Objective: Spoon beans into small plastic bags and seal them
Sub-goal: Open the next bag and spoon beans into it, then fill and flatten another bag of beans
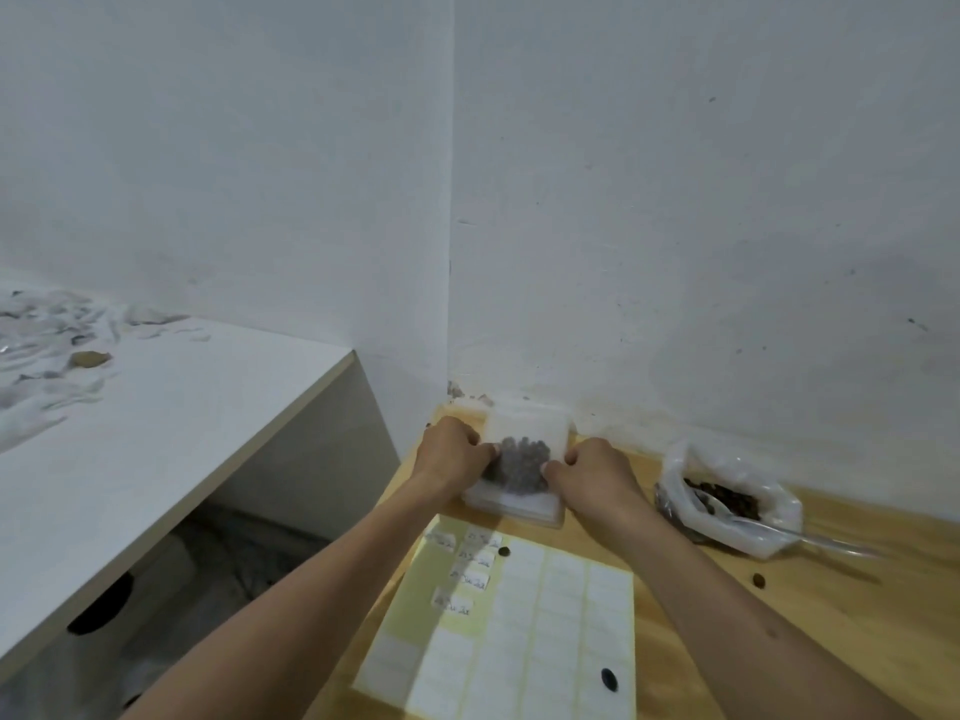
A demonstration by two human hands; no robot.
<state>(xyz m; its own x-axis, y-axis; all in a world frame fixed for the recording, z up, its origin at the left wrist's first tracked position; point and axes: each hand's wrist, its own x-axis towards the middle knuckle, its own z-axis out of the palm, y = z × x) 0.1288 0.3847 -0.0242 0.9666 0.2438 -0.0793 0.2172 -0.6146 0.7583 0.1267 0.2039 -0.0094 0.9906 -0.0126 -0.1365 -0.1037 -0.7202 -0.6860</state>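
Both my grips, left [451, 449] and right [592, 472], pinch the small bean-filled bag [522, 459] by its side edges at the desk's [831, 589] far corner.

Handwritten marks on label sheet [519, 615] stickers — blurred, nothing legible

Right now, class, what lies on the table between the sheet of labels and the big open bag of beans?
In the head view, bare wood apart from one loose bean between the label sheet and the big bag; the right forearm crosses above that stretch.
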